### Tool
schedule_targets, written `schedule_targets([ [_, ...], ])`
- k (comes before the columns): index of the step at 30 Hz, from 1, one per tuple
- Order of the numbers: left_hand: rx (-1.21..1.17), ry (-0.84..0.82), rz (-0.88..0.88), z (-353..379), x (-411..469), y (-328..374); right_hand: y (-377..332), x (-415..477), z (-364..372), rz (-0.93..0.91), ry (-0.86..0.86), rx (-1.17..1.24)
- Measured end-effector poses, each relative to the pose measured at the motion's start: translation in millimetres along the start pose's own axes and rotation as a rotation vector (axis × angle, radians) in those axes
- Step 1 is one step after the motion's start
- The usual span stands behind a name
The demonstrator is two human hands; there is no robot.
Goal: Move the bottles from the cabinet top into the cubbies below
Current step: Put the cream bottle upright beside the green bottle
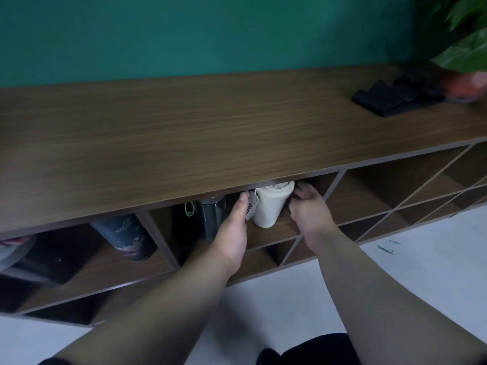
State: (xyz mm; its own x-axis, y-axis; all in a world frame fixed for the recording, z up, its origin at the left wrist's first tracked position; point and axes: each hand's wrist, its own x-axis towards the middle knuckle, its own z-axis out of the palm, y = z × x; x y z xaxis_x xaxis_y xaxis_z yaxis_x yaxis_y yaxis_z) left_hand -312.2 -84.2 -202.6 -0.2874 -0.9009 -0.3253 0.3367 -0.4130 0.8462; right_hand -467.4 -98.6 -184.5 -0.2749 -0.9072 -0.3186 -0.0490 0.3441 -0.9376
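Observation:
A white bottle (271,205) with a white printed tag (250,206) stands in the middle cubby (274,233), under the wooden cabinet top (184,127). My left hand (234,227) reaches into the cubby against the bottle's left side, thumb by the tag and fingers hidden behind it. My right hand (308,206) presses curled fingers to the bottle's right side. In the same cubby, to the left, stand a dark grey bottle (212,217) and a black bottle with a green loop (184,219). A dark patterned bottle (126,235) stands in the left cubby.
A folded black cloth (395,98) lies at the far right of the cabinet top, beside a red pot (463,85) with green leaves (463,35). Cubbies with diagonal dividers (421,196) lie to the right. A light floor (421,259) runs below.

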Motion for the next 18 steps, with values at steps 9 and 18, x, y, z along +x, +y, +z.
schedule_targets([
  [9,0.104,0.004,0.034,12.2,12.4,1.3,-1.6,2.9,3.9,-0.068,-0.087,-0.005],
  [18,0.116,-0.010,0.020,10.5,13.0,-0.5,1.3,4.5,4.5,-0.083,-0.083,0.006],
])
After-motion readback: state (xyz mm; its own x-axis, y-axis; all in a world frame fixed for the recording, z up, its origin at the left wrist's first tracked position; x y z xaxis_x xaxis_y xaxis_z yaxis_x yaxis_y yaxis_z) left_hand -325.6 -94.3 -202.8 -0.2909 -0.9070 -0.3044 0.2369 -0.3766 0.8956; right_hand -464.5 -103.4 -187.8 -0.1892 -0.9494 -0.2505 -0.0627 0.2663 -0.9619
